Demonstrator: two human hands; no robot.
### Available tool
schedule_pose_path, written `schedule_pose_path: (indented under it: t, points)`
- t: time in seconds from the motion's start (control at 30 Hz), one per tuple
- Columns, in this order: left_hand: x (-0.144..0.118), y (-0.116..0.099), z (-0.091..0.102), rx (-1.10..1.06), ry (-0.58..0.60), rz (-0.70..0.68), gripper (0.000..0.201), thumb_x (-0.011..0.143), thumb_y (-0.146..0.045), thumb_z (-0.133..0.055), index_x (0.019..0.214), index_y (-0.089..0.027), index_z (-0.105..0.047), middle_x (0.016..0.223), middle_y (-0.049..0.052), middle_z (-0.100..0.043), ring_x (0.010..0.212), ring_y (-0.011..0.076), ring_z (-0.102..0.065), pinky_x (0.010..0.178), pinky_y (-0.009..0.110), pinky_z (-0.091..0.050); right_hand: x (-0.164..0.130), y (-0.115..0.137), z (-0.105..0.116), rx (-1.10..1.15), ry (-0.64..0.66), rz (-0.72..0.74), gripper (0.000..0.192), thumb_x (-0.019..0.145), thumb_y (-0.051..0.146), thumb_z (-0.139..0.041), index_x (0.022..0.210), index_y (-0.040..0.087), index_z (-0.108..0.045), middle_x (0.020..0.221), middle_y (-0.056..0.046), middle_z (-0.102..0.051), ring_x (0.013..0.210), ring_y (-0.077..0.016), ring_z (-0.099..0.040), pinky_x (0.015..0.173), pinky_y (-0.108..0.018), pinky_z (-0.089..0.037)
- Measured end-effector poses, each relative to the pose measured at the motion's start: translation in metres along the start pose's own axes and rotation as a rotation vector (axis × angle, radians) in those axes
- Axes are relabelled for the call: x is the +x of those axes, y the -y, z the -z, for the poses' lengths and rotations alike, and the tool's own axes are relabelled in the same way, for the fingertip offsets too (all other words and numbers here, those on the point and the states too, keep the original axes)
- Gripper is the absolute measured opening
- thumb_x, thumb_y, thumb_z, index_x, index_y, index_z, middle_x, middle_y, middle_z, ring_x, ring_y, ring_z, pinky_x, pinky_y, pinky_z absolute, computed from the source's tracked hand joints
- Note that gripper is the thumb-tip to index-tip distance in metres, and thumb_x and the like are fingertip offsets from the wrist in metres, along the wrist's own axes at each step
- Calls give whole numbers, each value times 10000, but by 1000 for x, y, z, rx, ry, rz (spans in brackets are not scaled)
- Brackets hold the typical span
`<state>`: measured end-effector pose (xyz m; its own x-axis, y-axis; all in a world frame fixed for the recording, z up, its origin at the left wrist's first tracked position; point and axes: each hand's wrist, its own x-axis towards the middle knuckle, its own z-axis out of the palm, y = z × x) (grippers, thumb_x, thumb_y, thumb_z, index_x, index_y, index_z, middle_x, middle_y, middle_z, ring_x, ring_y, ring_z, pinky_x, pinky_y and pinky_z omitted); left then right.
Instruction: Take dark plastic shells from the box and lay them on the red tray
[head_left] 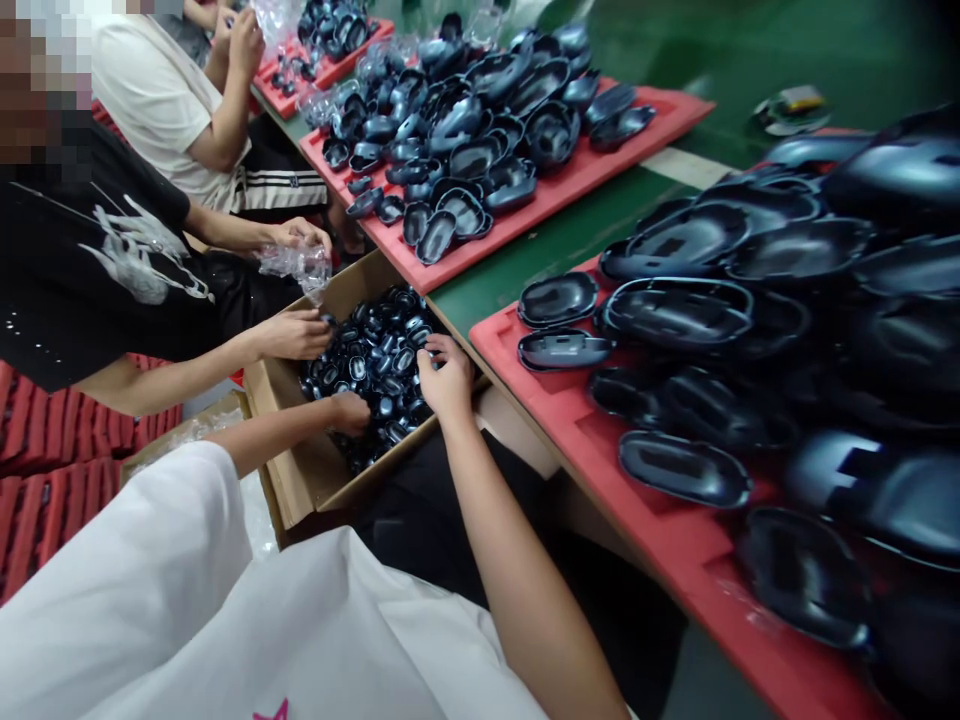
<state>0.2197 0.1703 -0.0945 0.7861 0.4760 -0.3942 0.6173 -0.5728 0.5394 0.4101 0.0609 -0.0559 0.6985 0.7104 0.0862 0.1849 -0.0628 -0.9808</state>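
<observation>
A cardboard box sits low beside the table, filled with several small black plastic parts. My left hand is down among the parts at the box's near side, fingers curled into the pile. My right hand rests at the box's right edge with fingertips pinching one small black part. A co-worker's hand reaches into the same box from the left.
Red trays on the green table carry several larger black shells; another tray lies farther back. Two seated co-workers are at left, one holding a clear plastic bag. Stacked red trays stand at far left.
</observation>
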Motion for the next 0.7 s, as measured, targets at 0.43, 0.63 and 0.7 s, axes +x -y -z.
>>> schedule_pose_path:
  t: [0.43,0.63,0.7]
  points:
    - [-47,-55,71,-857,-327,129,348,658,-488,-726,624,-187,-554,528,-20,-539,450,108,-460,461,215,-364,-15,26,4,57,705,202,196,910,279,-525,734,199,-551,616,42,-530,610,-126,-474,621,-246,-339]
    - [-45,-66,52,-921,-529,164,541,668,-688,-752,755,-166,-638,579,-27,-524,491,100,-442,478,218,-350,-15,22,1,87,597,157,205,875,243,-504,687,218,-426,590,52,-451,561,-115,-417,576,-246,-296]
    - [-45,-70,45,-887,-594,166,578,681,-717,-737,809,-157,-678,623,-16,-554,531,108,-468,501,221,-361,-15,21,0,136,536,153,183,864,246,-528,720,225,-417,605,60,-442,560,-113,-430,585,-241,-316]
